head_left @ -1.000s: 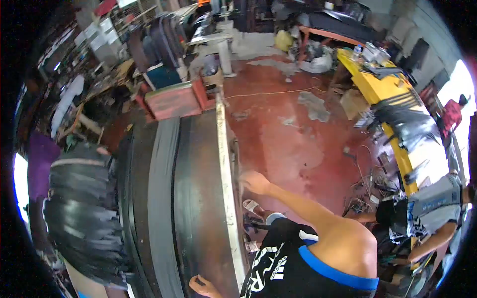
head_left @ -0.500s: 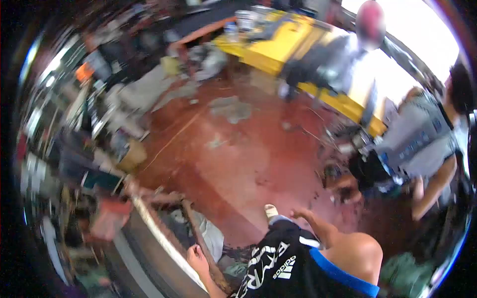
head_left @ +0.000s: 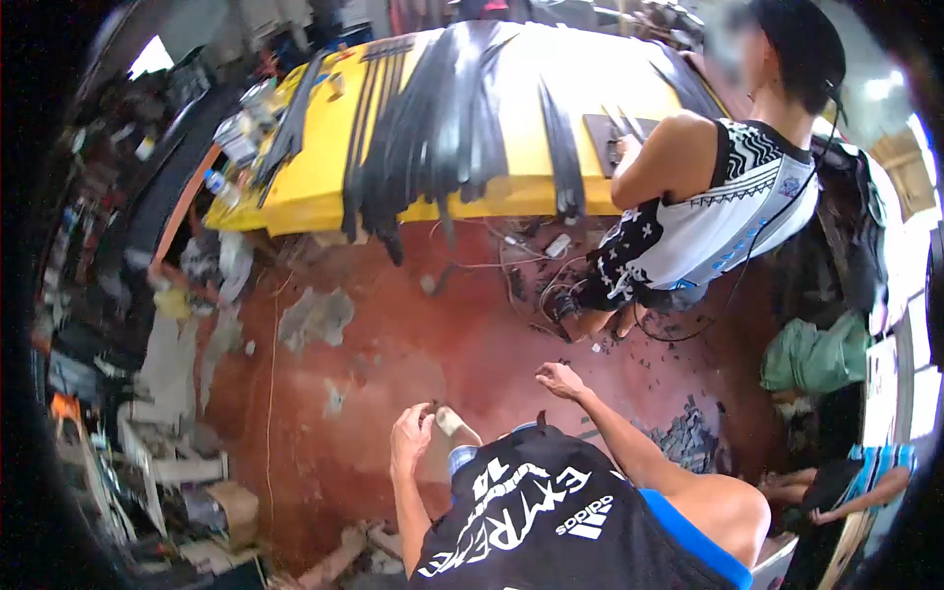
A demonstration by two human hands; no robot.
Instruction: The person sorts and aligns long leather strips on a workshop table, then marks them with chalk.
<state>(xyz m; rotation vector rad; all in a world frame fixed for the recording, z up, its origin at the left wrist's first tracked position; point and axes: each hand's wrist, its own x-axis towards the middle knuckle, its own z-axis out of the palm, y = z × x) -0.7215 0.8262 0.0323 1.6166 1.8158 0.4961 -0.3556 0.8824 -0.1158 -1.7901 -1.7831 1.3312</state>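
Over open flr [head_left: 413,324], well off yellow table [head_left: 315,187] edge, L hand [head_left: 411,438] part-spread, R hand [head_left: 561,380] loosely curled, not pressed.

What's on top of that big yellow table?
On the yellow table are long black strips, some hanging over the edge, and a bottle near one end. The strips cover part of the top, so I can't see what's under them.
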